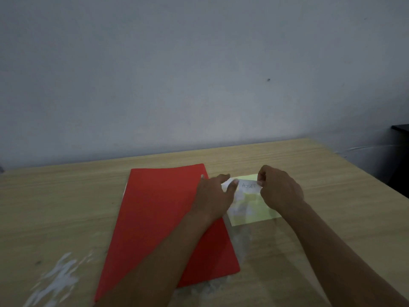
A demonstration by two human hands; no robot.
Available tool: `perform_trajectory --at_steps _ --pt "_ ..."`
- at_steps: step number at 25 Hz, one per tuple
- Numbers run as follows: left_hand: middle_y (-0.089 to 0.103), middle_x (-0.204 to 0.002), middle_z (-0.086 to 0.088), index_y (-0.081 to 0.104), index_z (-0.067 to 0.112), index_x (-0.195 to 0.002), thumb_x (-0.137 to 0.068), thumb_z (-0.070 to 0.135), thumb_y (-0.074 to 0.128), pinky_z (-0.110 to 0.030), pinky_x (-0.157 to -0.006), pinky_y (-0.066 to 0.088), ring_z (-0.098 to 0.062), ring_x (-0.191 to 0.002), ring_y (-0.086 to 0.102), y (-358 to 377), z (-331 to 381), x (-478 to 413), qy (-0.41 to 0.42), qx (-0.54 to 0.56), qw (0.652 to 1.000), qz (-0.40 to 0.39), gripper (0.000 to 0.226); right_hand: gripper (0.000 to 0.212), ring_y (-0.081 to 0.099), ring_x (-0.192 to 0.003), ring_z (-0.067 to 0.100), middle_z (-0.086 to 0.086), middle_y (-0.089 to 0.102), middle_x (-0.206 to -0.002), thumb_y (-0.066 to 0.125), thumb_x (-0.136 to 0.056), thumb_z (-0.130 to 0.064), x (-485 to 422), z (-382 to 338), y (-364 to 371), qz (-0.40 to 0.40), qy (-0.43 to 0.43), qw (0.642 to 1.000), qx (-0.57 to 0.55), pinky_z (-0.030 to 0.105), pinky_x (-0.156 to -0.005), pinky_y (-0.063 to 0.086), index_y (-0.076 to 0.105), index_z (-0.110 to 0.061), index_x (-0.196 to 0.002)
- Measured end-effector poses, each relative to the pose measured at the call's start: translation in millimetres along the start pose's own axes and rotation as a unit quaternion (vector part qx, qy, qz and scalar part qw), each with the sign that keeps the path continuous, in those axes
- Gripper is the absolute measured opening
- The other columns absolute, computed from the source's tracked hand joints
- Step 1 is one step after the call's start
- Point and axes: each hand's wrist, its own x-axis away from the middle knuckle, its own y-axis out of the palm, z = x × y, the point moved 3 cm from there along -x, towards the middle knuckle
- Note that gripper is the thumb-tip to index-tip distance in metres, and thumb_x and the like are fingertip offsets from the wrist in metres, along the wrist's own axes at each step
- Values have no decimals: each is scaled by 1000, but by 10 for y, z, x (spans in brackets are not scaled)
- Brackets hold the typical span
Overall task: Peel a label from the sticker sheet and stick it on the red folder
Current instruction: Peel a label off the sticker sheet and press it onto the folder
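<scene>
Overall light: dim, flat, cool; you get no visible lamp or window.
Wall (199, 74): grey, darkest toward the corners, brightest low and centre.
Table (66, 196): pale glare patches at your near left and beside the red folder (159, 207).
Shadows: soft and faint, no hard edges under your forearms.
Sharpness: soft throughout; your left hand (215, 196) smears at the fingertips; label (249, 186) lettering barely legible.
Distortion: the table's far edge bows and tilts, wide-angle.
</scene>
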Motion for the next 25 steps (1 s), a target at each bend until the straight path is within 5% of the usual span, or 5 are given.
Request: perform_trajectory --at_steps 3,5,10,16,25 --pt "78 -104 0 79 16 -104 -91 52 57 -30 -92 53 -9 -99 71 -220 -105 56 -40 91 990 96 43 14 54 -77 17 -13 56 -78 59 -83 -12 5 -234 62 -27 -20 999 -36 30 -61 37 58 -26 -83" --pt "80 -89 1 81 15 -93 -87 51 65 -26 -74 56 -5 -79 72 -335 -209 89 -59 116 985 110 39 16 58 -78 18 -10 61 -82 60 -83 -11 -3 -424 131 -54 -34 997 -48 30 -61 41 58 -27 -80" --pt "78 -83 3 81 17 -90 -83 38 74 -23 -67 51 -6 -71 69 -650 -556 128 -94 128 978 137 23 15 60 -82 18 -6 64 -85 65 -85 -14 -35 -900 373 -84 -80 987 -111 36 -72 51 60 -27 -78" --pt "77 -85 3 80 17 -89 -83 35 73 -19 -69 45 -8 -78 67 -1148 -1139 166 -141 72 965 209 19 11 50 -63 -6 -16 57 -67 72 -80 -9 -149 -1582 745 -84 -114 962 -232 1 -57 37 69 -20 -78" --pt "79 -88 1 82 18 -90 -75 30 81 -26 -78 54 -10 -81 71 -1523 -1889 -26 -189 65 946 255 19 17 56 -62 4 -6 62 -67 68 -81 -7 -324 -2262 1409 -95 -75 944 -306 9 -49 33 60 -20 -88"
